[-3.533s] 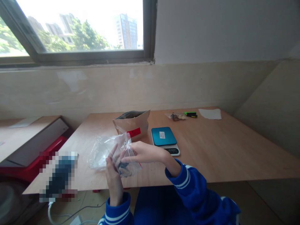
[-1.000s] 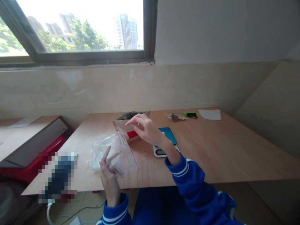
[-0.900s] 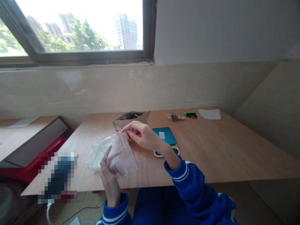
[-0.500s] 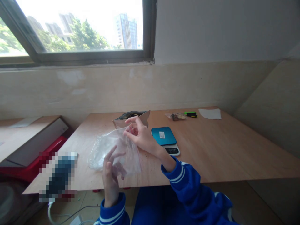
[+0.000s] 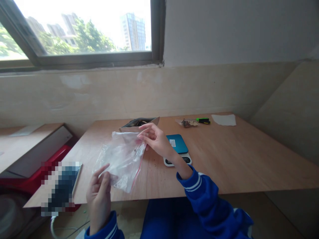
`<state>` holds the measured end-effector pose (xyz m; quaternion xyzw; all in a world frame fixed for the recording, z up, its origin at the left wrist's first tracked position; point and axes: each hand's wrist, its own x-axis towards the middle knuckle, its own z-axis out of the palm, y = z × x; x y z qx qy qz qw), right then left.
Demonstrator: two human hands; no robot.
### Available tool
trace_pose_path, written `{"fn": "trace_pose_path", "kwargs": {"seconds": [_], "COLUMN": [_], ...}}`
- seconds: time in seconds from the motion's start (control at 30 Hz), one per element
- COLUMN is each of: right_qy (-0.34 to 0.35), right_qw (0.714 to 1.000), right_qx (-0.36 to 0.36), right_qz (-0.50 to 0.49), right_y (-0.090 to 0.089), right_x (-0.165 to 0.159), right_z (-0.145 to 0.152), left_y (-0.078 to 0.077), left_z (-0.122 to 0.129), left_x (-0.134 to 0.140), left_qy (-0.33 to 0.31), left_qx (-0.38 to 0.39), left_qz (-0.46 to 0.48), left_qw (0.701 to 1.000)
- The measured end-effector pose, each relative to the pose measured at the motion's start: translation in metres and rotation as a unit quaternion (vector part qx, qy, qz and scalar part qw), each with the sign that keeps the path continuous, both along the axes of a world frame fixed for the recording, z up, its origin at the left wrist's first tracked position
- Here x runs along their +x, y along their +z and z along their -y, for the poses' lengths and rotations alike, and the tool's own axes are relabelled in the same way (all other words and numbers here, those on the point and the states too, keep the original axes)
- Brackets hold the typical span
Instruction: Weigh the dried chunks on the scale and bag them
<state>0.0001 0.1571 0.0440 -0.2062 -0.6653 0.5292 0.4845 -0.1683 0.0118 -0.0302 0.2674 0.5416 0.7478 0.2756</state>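
A clear plastic zip bag [image 5: 127, 166] with a red strip along its right edge is stretched between my two hands above the table. My right hand [image 5: 157, 141] pinches its upper right corner between thumb and fingers. At the lower left side of the bag, my left hand [image 5: 99, 192] grips it with the thumb in front; some fingertips show dimly through the plastic. More clear plastic [image 5: 101, 157] lies on the table behind the bag. Right of my right hand is a kitchen scale [image 5: 180, 144] with a blue plate, partly hidden by my wrist.
An open brown pouch [image 5: 127, 128] stands behind the bag. Farther right lie a small bag of dark and pale pieces [image 5: 186, 123], a green-and-black handled tool [image 5: 203, 120] and white paper [image 5: 224, 120]. A blurred-out device [image 5: 63, 187] rests at the left table edge.
My left hand has moved left and down to the bag's lower left side and closed on it. My right hand has shifted slightly right, and the bag is spread wider and tilted.
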Motion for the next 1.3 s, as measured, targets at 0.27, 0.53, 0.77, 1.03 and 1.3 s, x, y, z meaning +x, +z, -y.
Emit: {"fn": "trace_pose_path", "kwargs": {"seconds": [0.27,0.53,0.77,1.03,1.3], "right_qy": [-0.357,-0.406,-0.403,-0.442,-0.434], "right_qw": [0.909,0.801,0.748,0.751,0.888], "right_qx": [0.132,0.123,0.128,0.123,0.086], "right_qz": [0.166,0.422,0.511,0.474,0.126], "right_y": [-0.045,-0.113,-0.127,-0.102,-0.042], "right_x": [0.083,0.140,0.147,0.159,0.179], "right_z": [-0.087,-0.175,-0.196,-0.188,-0.102], "left_y": [0.001,-0.035,-0.033,-0.038,0.002], "left_z": [0.008,-0.004,-0.006,-0.013,-0.018], "left_x": [-0.027,-0.038,-0.035,-0.021,0.035], "left_qy": [0.199,0.133,0.185,0.135,0.012], "left_qx": [0.017,-0.185,-0.222,-0.205,-0.052], "left_qz": [0.024,-0.103,-0.382,-0.474,-0.368], "left_qw": [0.979,0.968,0.878,0.845,0.928]}}
